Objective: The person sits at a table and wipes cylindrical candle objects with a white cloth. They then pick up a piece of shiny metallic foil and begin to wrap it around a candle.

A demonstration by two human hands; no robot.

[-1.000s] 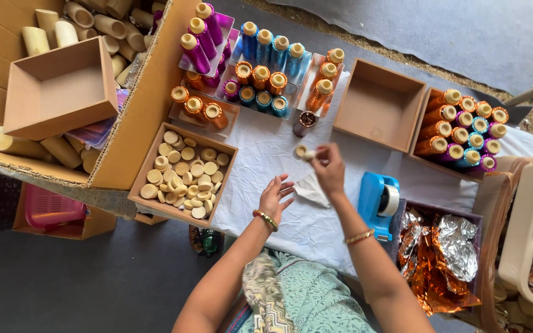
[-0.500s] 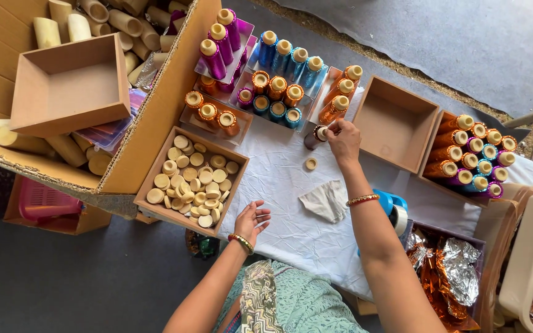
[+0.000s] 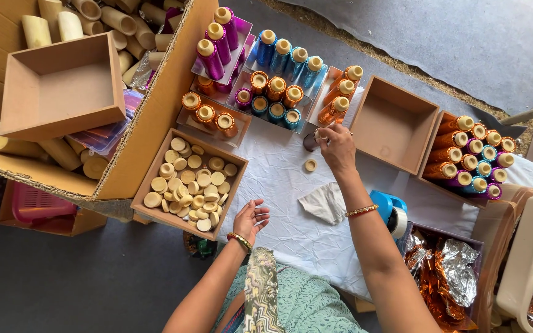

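Note:
My right hand (image 3: 337,148) reaches across the white cloth (image 3: 279,203) to a small dark pot (image 3: 309,142) beside the orange spools. Its fingertips are pinched on a thin stick at the pot's rim. A single round wooden disc (image 3: 309,164) lies on the cloth just below that hand. My left hand (image 3: 252,219) rests open, palm up, at the near corner of a cardboard box (image 3: 155,213) filled with several wooden discs. It holds nothing. A crumpled white rag (image 3: 324,202) lies between the two arms.
Trays of purple, blue and orange foil-wrapped spools (image 3: 276,86) stand at the back. An empty brown box (image 3: 393,123) and a box of spools (image 3: 473,157) sit to the right. A blue tape dispenser (image 3: 385,205) and foil scraps (image 3: 445,271) are near my right elbow. A large carton (image 3: 155,111) of cardboard tubes stands left.
My right hand moved from the middle of the cloth up to the dark pot, leaving the wooden disc on the cloth. My left hand drew back towards me and turned palm up.

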